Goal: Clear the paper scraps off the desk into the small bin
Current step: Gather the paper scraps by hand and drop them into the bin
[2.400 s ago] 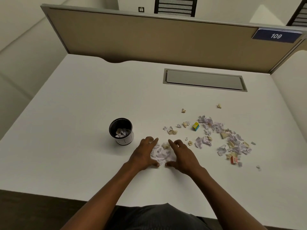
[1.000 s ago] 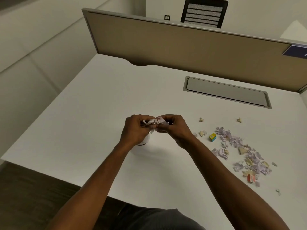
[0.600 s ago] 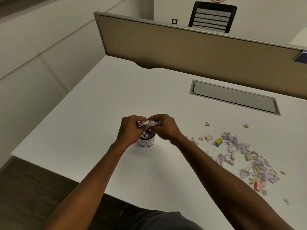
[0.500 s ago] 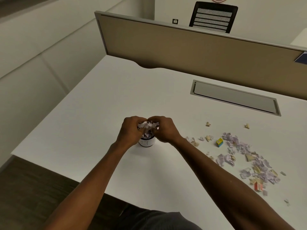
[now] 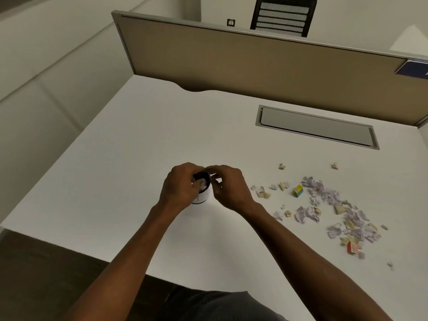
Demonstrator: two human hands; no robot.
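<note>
The small bin (image 5: 203, 196), white outside and dark inside, stands on the white desk (image 5: 143, 144) between my two hands. My left hand (image 5: 179, 185) curls over its left rim, and its fingertips dip inside, holding white paper scraps (image 5: 202, 182) at the mouth. My right hand (image 5: 230, 187) hovers at the right rim with loosely curled fingers, and I see no scrap in them. A spread of loose purple, white and tan scraps (image 5: 333, 209) lies on the desk to the right.
A small yellow and blue box (image 5: 298, 190) and a red piece (image 5: 352, 247) sit among the scraps. A grey cable hatch (image 5: 317, 126) is set into the desk at the back, in front of a tan partition (image 5: 254, 63). The desk's front edge is close to my body.
My hands gathered a pile of scraps, carried it left to above the bin, and have now lowered onto the rim. The bundle held between both hands has dropped into the bin.
</note>
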